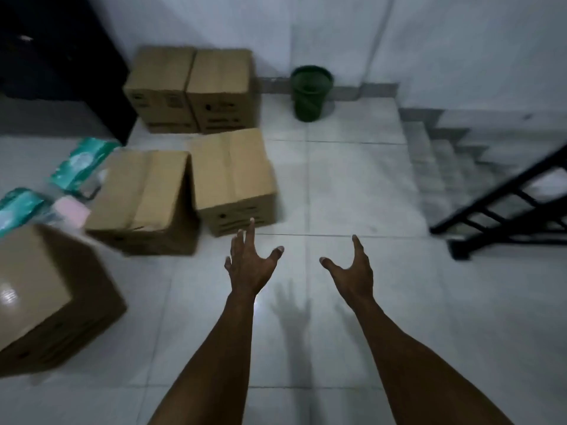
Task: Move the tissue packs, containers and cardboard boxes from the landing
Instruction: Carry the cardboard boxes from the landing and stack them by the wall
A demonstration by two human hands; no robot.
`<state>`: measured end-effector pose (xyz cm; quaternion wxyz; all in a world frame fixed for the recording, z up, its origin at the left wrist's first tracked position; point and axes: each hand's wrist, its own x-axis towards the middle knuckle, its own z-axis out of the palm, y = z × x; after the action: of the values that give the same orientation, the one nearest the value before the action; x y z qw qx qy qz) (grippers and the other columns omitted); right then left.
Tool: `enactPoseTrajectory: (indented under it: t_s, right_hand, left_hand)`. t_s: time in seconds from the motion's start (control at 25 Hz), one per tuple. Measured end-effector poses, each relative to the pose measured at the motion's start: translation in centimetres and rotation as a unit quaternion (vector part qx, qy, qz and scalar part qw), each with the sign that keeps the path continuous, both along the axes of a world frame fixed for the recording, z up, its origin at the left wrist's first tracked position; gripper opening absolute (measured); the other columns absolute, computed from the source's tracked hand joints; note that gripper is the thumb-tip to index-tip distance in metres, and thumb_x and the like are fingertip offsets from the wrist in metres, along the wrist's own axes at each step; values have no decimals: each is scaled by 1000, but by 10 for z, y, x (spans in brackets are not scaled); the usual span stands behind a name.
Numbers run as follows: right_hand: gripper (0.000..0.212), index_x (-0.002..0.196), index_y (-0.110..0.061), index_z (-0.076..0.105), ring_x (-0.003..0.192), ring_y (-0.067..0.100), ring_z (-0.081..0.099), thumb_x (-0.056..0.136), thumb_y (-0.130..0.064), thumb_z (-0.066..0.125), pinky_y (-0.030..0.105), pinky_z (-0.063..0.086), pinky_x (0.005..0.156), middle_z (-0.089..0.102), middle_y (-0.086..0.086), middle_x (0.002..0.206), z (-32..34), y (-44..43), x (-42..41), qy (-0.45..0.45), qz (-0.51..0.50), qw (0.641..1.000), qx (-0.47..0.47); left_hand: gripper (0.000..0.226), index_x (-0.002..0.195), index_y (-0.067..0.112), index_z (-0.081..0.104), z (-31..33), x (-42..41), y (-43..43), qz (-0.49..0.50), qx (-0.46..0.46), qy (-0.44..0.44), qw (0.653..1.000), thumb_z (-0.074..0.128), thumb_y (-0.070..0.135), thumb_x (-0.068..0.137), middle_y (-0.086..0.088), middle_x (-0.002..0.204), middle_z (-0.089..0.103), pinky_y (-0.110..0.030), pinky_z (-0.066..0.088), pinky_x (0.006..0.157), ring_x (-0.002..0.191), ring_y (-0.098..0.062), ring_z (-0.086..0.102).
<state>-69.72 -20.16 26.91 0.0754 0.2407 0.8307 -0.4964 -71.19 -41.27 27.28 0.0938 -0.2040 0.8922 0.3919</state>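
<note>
Several brown cardboard boxes stand on the pale tiled landing. Two of them (190, 90) sit side by side against the back wall. In front of those stand one box (233, 179) and another box (144, 197) to its left. A larger box (46, 296) sits at the near left. Green tissue packs (82, 164) (18, 210) and a pink pack (72, 211) lie at the left, behind the boxes. My left hand (250, 265) is spread open, its fingertips just in front of the middle box. My right hand (352, 268) is open beside it over bare floor.
A dark green bucket (310, 93) stands against the back wall. Stairs (445, 167) go down at the right, with a black railing (506, 204) along them. A dark door or cabinet (55, 56) fills the upper left.
</note>
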Motion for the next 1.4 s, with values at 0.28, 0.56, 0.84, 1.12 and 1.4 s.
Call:
enactPoseTrajectory:
  t_s: [0.28,0.56,0.84,1.12,1.4]
  right_hand:
    - [98,154,-33,22,142,25,32,76,-43,79,41,30,114,33,6,156,9,339,151,-12,-239,971,-5]
    - [99,154,-25,25,141,28,34,75,-39,82,41,32,115,36,9,154,-33,573,313,-45,-462,886,16]
    - [102,154,-20,25,143,26,33,73,-53,78,44,30,116,34,6,156,-87,716,422,-71,-596,800,9]
    - [88,148,-23,35,115,16,56,75,-43,80,28,50,88,55,-2,132,-158,836,551,-73,-679,730,24]
    - [97,150,-32,28,123,18,50,71,-43,83,28,43,87,50,0,139,-246,922,644,-65,-693,718,0]
  left_hand:
    - [93,153,45,8,2,59,368,-233,32,-25,972,63,65,81,-2,163,19,-54,15,117,151,-15,6]
    - [95,152,48,7,-45,145,666,-463,35,-64,883,64,66,79,-3,162,19,-57,18,116,151,-17,9]
    - [93,152,49,7,-103,231,868,-617,12,-109,779,63,67,79,-3,163,19,-56,18,115,151,-19,8]
    - [90,152,50,6,-175,342,1037,-708,-21,-98,699,59,67,82,-1,163,16,-58,18,114,151,-20,9]
    - [93,153,47,1,-260,445,1157,-750,-48,-97,653,64,57,85,-2,163,16,-62,25,113,151,-26,12]
